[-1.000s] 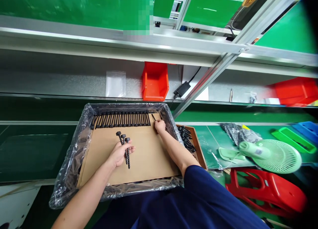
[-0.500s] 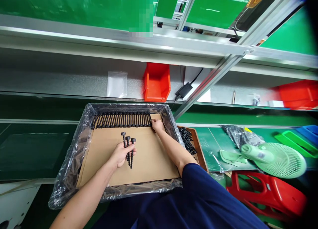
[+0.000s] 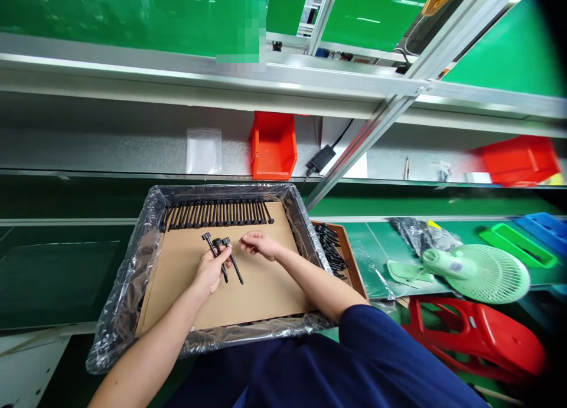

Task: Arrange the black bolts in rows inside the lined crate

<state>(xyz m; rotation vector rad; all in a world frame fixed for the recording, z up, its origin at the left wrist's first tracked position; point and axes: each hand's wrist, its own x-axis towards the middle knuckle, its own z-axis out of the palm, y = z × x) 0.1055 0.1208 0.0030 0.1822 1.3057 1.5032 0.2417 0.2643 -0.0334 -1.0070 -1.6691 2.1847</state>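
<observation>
Three bolt-like black pieces (image 3: 226, 241) pinched in left hand (image 3: 211, 270), right hand (image 3: 261, 245) curled nearby, its closure unclear.

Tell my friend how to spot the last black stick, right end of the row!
Find the big plastic-lined tray, then the cardboard inside it. Along the far edge lies a row of black sticks. The last stick ends the row on the right, its near end slanting away from its neighbour.
</observation>
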